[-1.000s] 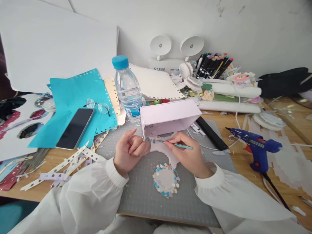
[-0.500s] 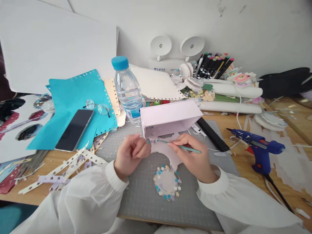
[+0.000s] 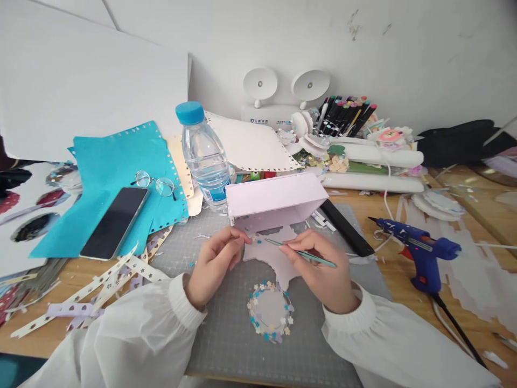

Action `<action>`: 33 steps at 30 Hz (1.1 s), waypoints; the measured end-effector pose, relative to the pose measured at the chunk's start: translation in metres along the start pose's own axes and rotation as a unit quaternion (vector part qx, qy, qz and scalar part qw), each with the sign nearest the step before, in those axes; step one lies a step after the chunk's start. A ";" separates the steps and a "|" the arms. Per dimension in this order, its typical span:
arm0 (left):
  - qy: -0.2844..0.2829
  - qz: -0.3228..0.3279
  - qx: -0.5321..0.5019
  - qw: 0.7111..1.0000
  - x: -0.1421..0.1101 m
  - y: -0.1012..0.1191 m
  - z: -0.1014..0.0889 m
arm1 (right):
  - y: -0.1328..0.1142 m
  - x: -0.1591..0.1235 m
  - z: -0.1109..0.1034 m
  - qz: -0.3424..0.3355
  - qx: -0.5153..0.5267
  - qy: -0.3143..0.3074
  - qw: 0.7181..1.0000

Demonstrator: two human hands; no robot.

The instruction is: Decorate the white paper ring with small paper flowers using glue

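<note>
My right hand [image 3: 319,269] grips thin teal tweezers [image 3: 301,252] like a pen, the tip pointing left at small paper flowers on a pale pink scalloped paper piece [image 3: 274,253]. My left hand [image 3: 214,261] rests on the grey cutting mat [image 3: 226,334], fingertips pinching at the left edge of that paper, just under the pale pink box [image 3: 278,199] lying on its side. A round paper disc ringed with tiny blue, white and lilac flowers [image 3: 270,311] lies on the mat between my wrists.
A water bottle [image 3: 204,156] stands behind the box. A phone [image 3: 115,222] and glasses [image 3: 155,183] lie on teal paper [image 3: 109,178] at left, punched paper strips [image 3: 113,280] below. A blue glue gun [image 3: 420,250] lies right; markers [image 3: 343,113] and white rolls [image 3: 379,170] sit at the back.
My left hand has uncurled from a loose fist and now reaches its fingertips to the paper's edge. The tweezers shifted slightly right. The view tilted down a little.
</note>
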State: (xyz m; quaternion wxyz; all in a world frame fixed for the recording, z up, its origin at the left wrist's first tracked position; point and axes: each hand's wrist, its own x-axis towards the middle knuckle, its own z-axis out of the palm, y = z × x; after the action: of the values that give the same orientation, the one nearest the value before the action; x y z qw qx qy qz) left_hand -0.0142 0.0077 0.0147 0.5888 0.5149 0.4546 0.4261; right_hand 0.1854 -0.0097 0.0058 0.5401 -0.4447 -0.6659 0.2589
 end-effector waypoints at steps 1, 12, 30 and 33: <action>0.001 0.002 -0.001 1.000 0.000 -0.001 -0.001 | 0.003 0.000 0.002 -0.007 -0.011 -0.012 1.000; -0.021 -0.016 0.004 1.000 0.000 -0.004 0.000 | 0.014 0.000 0.011 -0.047 -0.052 -0.052 0.996; -0.007 -0.033 -0.002 0.999 -0.001 0.000 0.000 | 0.007 0.002 0.002 0.070 -0.014 0.012 0.997; -0.006 -0.031 0.002 1.000 -0.001 -0.001 0.000 | 0.013 0.001 0.004 0.063 -0.021 -0.019 0.998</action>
State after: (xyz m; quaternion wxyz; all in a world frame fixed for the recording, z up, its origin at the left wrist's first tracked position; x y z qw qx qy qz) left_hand -0.0143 0.0063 0.0142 0.6033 0.5042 0.4678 0.4038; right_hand 0.1853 -0.0020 -0.0060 0.5008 -0.4918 -0.6519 0.2870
